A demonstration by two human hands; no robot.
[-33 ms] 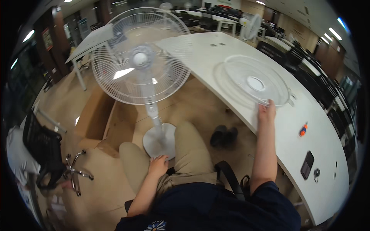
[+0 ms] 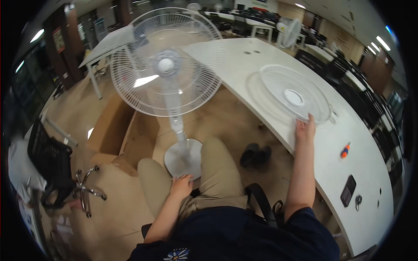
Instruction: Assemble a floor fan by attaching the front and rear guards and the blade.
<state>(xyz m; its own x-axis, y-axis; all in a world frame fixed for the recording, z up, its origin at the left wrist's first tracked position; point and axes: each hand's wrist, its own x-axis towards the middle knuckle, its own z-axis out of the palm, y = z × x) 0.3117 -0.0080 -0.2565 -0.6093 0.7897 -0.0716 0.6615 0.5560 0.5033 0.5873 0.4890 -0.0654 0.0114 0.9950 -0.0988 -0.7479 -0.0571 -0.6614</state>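
My right hand [image 2: 306, 128] pinches the near rim of a round, clear-white fan grille [image 2: 278, 93], which tilts over the white table with its far side raised. A pale disc sits at the grille's centre. In front of me stands a white pedestal fan, its rear wire guard [image 2: 126, 87] facing me around a white hub [image 2: 166, 65]; no blades show on it. Its round base [image 2: 180, 161] rests on the floor between my knees. My left hand [image 2: 182, 186] lies relaxed over my lap by the base's near edge, fingers stretched out, holding nothing.
On the white table [image 2: 324, 174] lie an orange-and-blue screwdriver [image 2: 345, 150], a black phone [image 2: 348, 190] and a small dark round item [image 2: 358, 200]. An opened cardboard box [image 2: 111, 130] stands left of the fan. Black shoes [image 2: 255, 155] sit under the table; an office chair [image 2: 52, 169] is at left.
The whole view has shifted slightly, so things sit a little further right. Both hands keep their places, the right one still at the grille's rim.
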